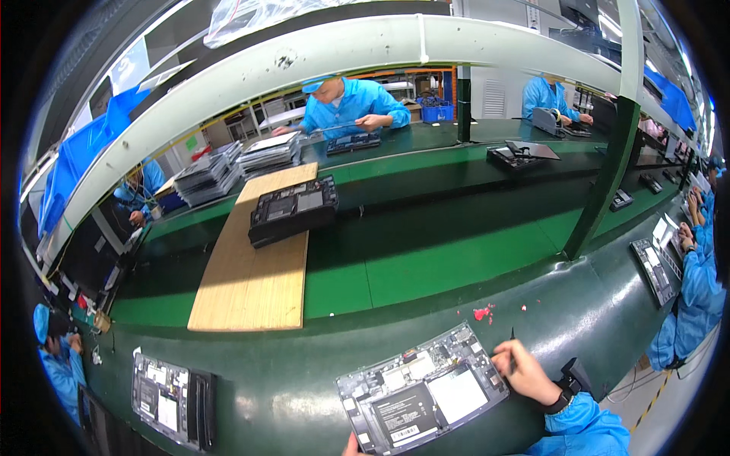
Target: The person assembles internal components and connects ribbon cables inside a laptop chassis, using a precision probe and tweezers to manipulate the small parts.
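Note:
In front of me on the green bench lies a laptop base (422,391), its cover off, with the black battery, a pale flat panel and circuit boards exposed. My left hand (352,446) grips its near left edge; only a little of that hand shows at the lower rim. Beside the right edge of the base is my right hand (525,372), closed in a pinch on a thin dark pointed tool (512,334), its tip up. Whether it is tweezers or a pick I cannot tell. Small red bits (482,313) lie beyond the base.
Another opened laptop base (161,403) rests at the left. Across the conveyor line, a wooden board (251,296) carries a stack of laptop bases (295,209). A green post (601,182) rises at the right. Co-workers in blue sit across and at both sides.

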`<state>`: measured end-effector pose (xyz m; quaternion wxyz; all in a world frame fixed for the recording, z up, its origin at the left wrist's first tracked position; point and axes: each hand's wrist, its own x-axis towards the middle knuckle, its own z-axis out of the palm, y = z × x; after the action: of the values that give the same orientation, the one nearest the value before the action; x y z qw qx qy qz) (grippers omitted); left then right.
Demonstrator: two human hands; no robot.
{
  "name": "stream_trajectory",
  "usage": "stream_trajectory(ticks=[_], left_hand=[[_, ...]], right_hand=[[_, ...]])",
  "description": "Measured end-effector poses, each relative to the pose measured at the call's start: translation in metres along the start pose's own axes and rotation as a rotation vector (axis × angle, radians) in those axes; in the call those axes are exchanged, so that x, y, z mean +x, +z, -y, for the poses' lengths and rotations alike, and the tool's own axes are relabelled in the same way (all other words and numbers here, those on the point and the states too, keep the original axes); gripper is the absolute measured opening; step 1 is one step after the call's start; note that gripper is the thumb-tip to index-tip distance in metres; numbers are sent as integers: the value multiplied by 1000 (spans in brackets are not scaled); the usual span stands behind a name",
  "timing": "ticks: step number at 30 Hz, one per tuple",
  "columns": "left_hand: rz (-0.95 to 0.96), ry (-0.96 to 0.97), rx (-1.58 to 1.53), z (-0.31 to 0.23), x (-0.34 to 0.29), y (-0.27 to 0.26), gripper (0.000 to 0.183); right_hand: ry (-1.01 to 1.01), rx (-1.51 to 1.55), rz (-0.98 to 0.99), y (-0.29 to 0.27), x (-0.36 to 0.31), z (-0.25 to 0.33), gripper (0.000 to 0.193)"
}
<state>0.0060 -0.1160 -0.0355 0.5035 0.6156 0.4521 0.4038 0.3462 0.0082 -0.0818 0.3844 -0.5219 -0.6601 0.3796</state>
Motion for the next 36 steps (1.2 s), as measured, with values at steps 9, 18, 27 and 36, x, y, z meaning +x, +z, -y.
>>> stream_trajectory(ticks=[9, 18, 27, 36], left_hand=[[-25, -183, 161, -17, 80, -7, 15], [33, 16, 161, 24, 129, 17, 21], [109, -137, 20, 18, 131, 13, 15], [289, -100, -260, 18, 124, 23, 21]], right_hand=[[184, 726, 186, 17, 22, 70, 27], [115, 599, 151, 21, 38, 65, 18], [-61, 435, -67, -19, 53, 32, 22], [-405, 176, 228, 19, 29, 72, 25]])
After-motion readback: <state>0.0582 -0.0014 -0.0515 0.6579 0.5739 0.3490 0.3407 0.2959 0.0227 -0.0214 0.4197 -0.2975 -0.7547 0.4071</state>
